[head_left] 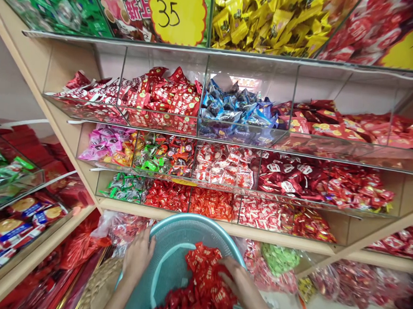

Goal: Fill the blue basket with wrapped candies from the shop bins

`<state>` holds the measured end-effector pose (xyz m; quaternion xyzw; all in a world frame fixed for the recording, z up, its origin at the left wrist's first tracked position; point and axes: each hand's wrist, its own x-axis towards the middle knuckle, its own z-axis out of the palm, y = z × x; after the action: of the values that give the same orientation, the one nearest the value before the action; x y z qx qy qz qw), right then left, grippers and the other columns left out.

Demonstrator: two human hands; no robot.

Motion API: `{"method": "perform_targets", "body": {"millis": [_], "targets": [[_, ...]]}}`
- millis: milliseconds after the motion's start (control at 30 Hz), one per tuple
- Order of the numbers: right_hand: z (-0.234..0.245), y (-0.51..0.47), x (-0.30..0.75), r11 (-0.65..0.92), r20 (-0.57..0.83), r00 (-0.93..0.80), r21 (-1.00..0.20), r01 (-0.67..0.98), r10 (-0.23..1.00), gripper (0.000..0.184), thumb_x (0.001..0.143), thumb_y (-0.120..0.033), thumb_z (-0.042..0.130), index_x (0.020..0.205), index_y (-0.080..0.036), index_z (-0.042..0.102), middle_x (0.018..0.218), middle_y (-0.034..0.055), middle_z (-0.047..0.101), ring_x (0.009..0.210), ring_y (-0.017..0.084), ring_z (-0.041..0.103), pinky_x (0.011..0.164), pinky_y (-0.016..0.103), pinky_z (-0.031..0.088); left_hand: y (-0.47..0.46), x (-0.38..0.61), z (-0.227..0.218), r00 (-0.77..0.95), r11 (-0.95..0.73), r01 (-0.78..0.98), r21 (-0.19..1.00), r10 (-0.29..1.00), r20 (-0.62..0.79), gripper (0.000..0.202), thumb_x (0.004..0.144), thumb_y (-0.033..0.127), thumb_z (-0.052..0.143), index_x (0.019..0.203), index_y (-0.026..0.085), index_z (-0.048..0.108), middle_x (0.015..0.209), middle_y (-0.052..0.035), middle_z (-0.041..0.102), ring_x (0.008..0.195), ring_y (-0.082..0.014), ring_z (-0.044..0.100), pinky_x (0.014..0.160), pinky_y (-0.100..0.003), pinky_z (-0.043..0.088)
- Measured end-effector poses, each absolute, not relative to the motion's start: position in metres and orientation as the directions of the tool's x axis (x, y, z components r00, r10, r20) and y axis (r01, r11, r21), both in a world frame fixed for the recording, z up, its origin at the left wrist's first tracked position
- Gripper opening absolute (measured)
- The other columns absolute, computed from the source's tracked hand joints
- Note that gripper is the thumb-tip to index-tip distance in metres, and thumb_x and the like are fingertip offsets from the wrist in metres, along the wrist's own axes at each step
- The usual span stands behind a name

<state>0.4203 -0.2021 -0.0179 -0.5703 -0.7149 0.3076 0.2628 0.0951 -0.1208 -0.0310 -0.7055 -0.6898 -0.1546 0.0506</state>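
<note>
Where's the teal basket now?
In the head view, the teal basket sits bottom centre, below the wooden shelf edge; the left hand holds its rim, the right hand rests on red candy packets inside.

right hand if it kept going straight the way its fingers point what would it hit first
Most likely the heap of red candy packets in the teal basket: the right hand points left across the basket and seems to touch them, though depth is hard to judge.
</note>
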Motion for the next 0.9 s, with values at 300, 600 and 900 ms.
{"method": "perform_targets", "body": {"millis": [300,600,900], "targets": [[-0.011,-0.197,0.405,-0.139,-0.135,0.070,-0.989,0.044,0.988,0.031,0.076,-0.046,0.056,0.099,-0.025,0.060,0.099,0.0039,0.066,0.086,0.020,0.062,0.072,0.031,0.050,-0.121,0.095,-0.030,-0.004,-0.036,0.990,0.139,0.961,0.276,0.041,0.088,0.031,0.028,0.120,0.013,0.048,0.108,-0.0114,0.062,0.096,-0.0217,0.059,0.079,-0.032,0.045],[-0.041,-0.198,0.385,-0.098,-0.094,0.031,-0.985,0.140,0.995,0.036,0.074,-0.052,0.055,0.091,-0.022,0.060,0.084,0.0039,0.063,0.076,0.020,0.061,0.064,0.031,0.051,-0.122,0.098,-0.026,-0.010,-0.021,0.993,0.119,0.967,0.256,0.040,0.089,0.031,0.027,0.117,0.014,0.049,0.106,-0.0111,0.063,0.093,-0.0212,0.060,0.078,-0.031,0.045],[-0.030,-0.204,0.395,0.019,0.017,-0.010,-0.942,0.335,1.000,0.036,0.083,-0.050,0.041,0.104,-0.024,0.055,0.082,0.0033,0.062,0.068,0.018,0.060,0.068,0.032,0.052,-0.120,0.094,-0.033,0.003,-0.033,0.994,0.107,0.963,0.271,0.041,0.089,0.032,0.027,0.120,0.013,0.046,0.108,-0.0108,0.062,0.097,-0.0215,0.058,0.078,-0.031,0.045]]}}
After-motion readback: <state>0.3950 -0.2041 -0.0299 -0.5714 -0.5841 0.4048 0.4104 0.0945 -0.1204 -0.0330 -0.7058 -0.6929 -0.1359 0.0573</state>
